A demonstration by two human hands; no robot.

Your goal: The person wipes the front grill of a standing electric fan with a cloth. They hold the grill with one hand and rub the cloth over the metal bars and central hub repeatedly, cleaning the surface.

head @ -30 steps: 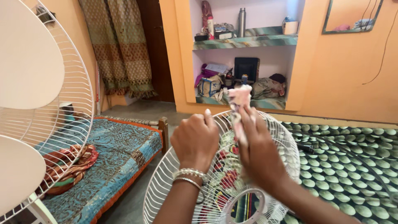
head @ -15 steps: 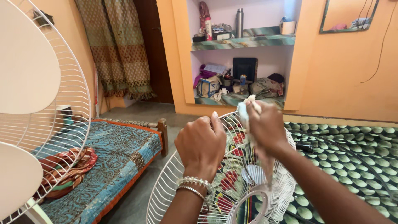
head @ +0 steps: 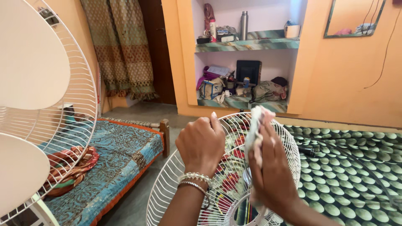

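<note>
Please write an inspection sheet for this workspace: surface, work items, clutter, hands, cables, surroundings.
Surface: bedspread with green dots below the work.
Work items: white fan grille, held upright; pale cloth pressed on its wires.
Clutter: bags and small items on the lower shelf; steel bottle above.
Hands: left hand grips the grille rim; right hand holds the cloth.
Cables: thin wire on the orange wall.
Surroundings: fan with blades at left, cot with blue cover, curtain.

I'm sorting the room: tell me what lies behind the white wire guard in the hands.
Through the fan guard a green patterned bedspread and red-flowered cloth show. The left hand, right hand and cloth cover the rest.
</note>
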